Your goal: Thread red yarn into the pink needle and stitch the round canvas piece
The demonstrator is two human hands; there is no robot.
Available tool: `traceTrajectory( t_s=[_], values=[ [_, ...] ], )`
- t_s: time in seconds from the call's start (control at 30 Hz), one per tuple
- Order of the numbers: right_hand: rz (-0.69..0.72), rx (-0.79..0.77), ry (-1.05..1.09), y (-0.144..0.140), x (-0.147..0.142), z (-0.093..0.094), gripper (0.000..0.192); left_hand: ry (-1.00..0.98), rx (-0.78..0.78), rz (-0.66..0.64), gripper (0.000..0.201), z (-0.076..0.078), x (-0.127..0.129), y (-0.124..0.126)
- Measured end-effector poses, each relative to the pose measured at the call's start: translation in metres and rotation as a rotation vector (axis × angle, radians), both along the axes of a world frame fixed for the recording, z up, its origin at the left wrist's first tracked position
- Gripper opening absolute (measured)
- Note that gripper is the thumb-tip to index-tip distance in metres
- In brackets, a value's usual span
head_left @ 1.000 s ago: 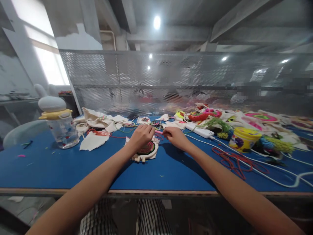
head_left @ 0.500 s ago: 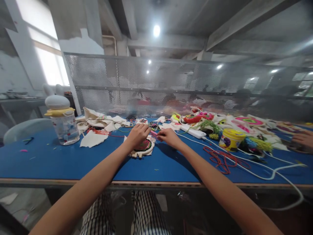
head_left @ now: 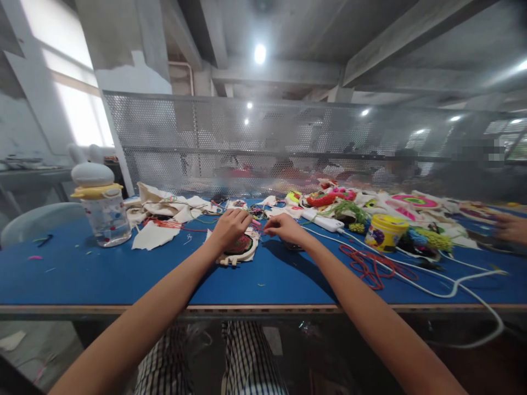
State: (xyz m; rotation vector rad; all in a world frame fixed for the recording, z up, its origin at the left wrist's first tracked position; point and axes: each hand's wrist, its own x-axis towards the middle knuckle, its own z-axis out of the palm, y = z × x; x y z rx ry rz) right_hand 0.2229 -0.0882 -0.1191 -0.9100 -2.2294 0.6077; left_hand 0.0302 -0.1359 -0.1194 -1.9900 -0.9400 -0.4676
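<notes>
Both my arms reach across the blue table (head_left: pixel 123 274). My left hand (head_left: pixel 230 225) is curled over an embroidery hoop (head_left: pixel 242 248) that holds cloth with a dark, red and green stitched patch. My right hand (head_left: pixel 284 227) is just to its right, with the fingertips pinched. A small pink piece (head_left: pixel 257 224) shows between the two hands' fingertips, and both seem to grip it. It is too small to tell what it is.
A clear bottle (head_left: pixel 101 211) with a white and yellow lid stands at the left, beside white cloth pieces (head_left: pixel 154 235). To the right lie a white power strip (head_left: pixel 326 222), a yellow tub (head_left: pixel 386 231), red yarn (head_left: pixel 370 266) and a white cable (head_left: pixel 453 286). Another person's hand (head_left: pixel 513 227) is at the far right. A mesh screen (head_left: pixel 288 142) stands behind the table.
My hands have stayed together over the hoop while the view shifted a little. Another person's hand has come into view at the right edge.
</notes>
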Motion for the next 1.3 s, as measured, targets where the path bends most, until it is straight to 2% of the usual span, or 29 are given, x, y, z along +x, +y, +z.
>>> traceTrajectory(
  t_s=[0.43, 0.63, 0.73, 0.87, 0.97, 1.1, 1.2, 1.3],
  values=[
    [-0.047, 0.068, 0.011, -0.001, -0.003, -0.002, 0.009, -0.004, 0.043, -0.004, 0.014, -0.002, -0.001, 0.002],
    [-0.111, 0.190, -0.080, -0.003, -0.003, -0.003, 0.008, 0.006, 0.038, -0.021, 0.015, -0.004, 0.002, -0.001],
    [-0.133, 0.297, -0.138, -0.011, -0.009, -0.003, 0.019, 0.026, 0.024, -0.060, 0.015, -0.007, 0.007, -0.001],
    [-0.156, 0.368, -0.212, -0.017, -0.016, -0.002, 0.011, 0.014, 0.037, -0.091, 0.018, -0.010, 0.011, 0.000],
    [-0.177, 0.375, -0.232, -0.013, -0.012, -0.001, 0.016, -0.156, 0.140, -0.031, 0.031, -0.007, 0.003, 0.002],
    [-0.177, 0.365, -0.232, -0.002, 0.001, 0.000, 0.015, -0.567, 0.287, 0.055, 0.058, 0.000, -0.019, 0.007],
    [-0.180, 0.347, -0.237, 0.002, 0.004, -0.002, 0.014, -0.707, 0.277, 0.028, 0.073, 0.002, -0.032, 0.011],
    [-0.188, 0.333, -0.244, 0.003, 0.004, -0.003, 0.015, -0.781, 0.166, -0.085, 0.072, 0.000, -0.034, 0.015]
  ],
)
